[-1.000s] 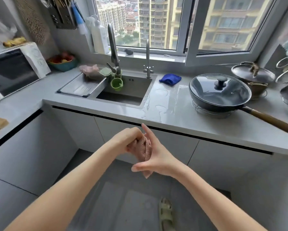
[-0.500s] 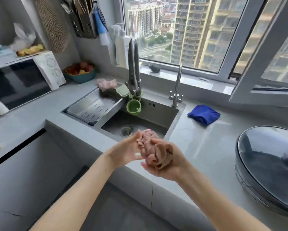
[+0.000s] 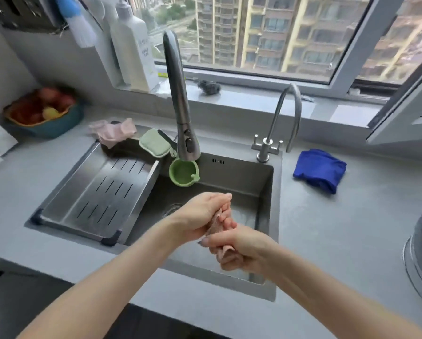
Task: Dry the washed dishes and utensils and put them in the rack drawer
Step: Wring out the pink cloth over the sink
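The left hand [image 3: 200,216] and right hand [image 3: 241,250] each have their grip clamped on the twisted pink cloth [image 3: 214,227], held over the near right of the sink [image 3: 241,172], probably so wrung-out water drains there rather than onto the desk [image 3: 327,241].

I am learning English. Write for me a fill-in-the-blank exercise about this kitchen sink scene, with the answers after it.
The left hand and the right hand hold a twisted rag of ____ colour above the stainless steel sink.
The crumpled blue cloth lies on the grey counter to the ____ of the sink.
The perforated steel drain tray covers the sink's ____ side.
The small round ____ cup sits below the tall grey faucet.
Missing words: pink; right; left; green.
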`<state>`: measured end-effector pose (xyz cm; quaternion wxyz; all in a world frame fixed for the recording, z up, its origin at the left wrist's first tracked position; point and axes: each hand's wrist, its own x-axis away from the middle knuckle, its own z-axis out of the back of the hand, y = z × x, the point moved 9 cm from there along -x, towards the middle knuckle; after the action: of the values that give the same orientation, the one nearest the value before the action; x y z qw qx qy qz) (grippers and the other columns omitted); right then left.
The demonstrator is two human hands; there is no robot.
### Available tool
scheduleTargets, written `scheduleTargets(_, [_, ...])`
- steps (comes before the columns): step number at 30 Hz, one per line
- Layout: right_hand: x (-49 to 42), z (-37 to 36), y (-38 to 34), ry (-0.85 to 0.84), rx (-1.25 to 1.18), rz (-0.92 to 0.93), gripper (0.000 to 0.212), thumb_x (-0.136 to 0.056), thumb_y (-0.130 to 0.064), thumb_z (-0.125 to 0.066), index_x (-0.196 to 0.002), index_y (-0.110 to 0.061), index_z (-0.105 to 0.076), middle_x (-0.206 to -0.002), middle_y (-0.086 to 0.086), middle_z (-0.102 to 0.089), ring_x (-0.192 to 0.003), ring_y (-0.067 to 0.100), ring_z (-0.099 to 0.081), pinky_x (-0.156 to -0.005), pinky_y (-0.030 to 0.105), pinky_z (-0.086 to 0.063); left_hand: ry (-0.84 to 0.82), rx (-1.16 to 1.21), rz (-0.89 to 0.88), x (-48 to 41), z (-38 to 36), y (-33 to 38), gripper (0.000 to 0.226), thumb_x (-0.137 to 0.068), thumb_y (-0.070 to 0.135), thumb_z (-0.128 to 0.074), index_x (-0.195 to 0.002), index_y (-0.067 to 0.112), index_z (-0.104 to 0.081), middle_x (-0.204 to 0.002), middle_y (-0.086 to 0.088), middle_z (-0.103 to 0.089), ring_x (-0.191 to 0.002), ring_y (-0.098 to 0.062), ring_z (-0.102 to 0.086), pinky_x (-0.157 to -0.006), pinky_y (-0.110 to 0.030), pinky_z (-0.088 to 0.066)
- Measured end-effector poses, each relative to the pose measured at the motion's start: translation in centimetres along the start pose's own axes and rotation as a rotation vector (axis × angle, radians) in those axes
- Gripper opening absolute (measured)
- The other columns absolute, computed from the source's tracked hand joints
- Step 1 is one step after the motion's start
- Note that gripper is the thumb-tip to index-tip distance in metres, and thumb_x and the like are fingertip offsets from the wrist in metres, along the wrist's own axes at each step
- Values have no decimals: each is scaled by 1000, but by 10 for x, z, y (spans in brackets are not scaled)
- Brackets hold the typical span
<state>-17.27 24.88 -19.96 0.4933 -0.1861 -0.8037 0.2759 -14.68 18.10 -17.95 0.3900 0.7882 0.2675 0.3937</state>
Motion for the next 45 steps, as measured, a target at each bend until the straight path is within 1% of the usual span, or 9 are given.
scheduleTargets(10, [-71,27,-42,760,370,221,19,-74,-1,-45,-60,-10,-54,-55,4,-58,-48,16,-55,-41,19,-39,360,-116,102,-73,88,-18,63,-91,4,-40,-30,20,-33,-33,4,-30,-34,-11,-26,-48,-26,-22])
scheduleTargets(20, [-93,46,-47,887,900,252,23,-91,-19,-43,-105,-6,-56,-105,13,-61,-96,34,-58,-74,37,-45,778,18,178,-82,114,-36,39,-84,6,-40,-46,12,-33,-43,-6,-30,-45,-20,-25,-53,-29,-26])
scheduleTargets(23, [-85,60,-46,925,819,278,26,-85,-24,-53,-107,-10,-49,-97,10,-65,-88,31,-64,-72,39,-50,667,127,222,-82,102,-35,34,-92,9,-41,-58,10,-39,-46,-5,-40,-40,-18,-36,-52,-25,-31])
scheduleTargets(25, [-80,69,-43,871,650,275,41,-73,-23,-67,-103,-16,-39,-92,5,-65,-69,24,-68,-67,41,-55,465,-77,273,-78,90,-23,31,-95,20,-49,-65,10,-46,-59,-7,-48,-50,-18,-45,-55,-26,-35])
scheduleTargets(27, [-74,73,-41,704,398,261,56,-68,-13,-75,-107,-16,-35,-99,7,-60,-55,20,-66,-61,38,-58,277,-304,278,-68,81,-12,25,-91,27,-59,-73,13,-50,-70,-8,-53,-59,-17,-50,-57,-26,-42])
scheduleTargets(30, [-56,79,-53,473,233,281,63,-63,-8,-82,-114,-17,-46,-100,9,-60,-68,18,-64,-58,31,-54,147,-347,202,-57,77,3,20,-83,19,-71,-92,11,-55,-86,-6,-65,-79,-16,-65,-72,-32,-58])
scheduleTargets(35, [-5,83,-92,269,463,362,42,-79,-13,-75,-119,-19,-65,-103,3,-71,-90,10,-66,-74,20,-51,76,-591,-9,-40,59,51,34,-74,18,-79,-102,11,-62,-72,1,-65,-63,-7,-63,-54,-20,-50])
scheduleTargets(41, [46,81,-148,413,957,384,23,-90,-21,-64,-84,-41,-71,-93,-9,-74,-83,1,-62,-87,23,-48,-5,-952,-188,-10,16,113,34,-68,22,-83,-94,20,-61,-70,8,-65,-58,-2,-59,-56,-17,-48])
scheduleTargets(45, [85,69,-197,498,1074,526,25,-95,-21,-54,-106,-40,-67,-133,-19,-49,-123,2,-48,-107,24,-36,29,-1129,-189,18,10,159,29,-66,19,-81,-89,18,-64,-76,1,-71,-66,-14,-66,-67,-27,-56])
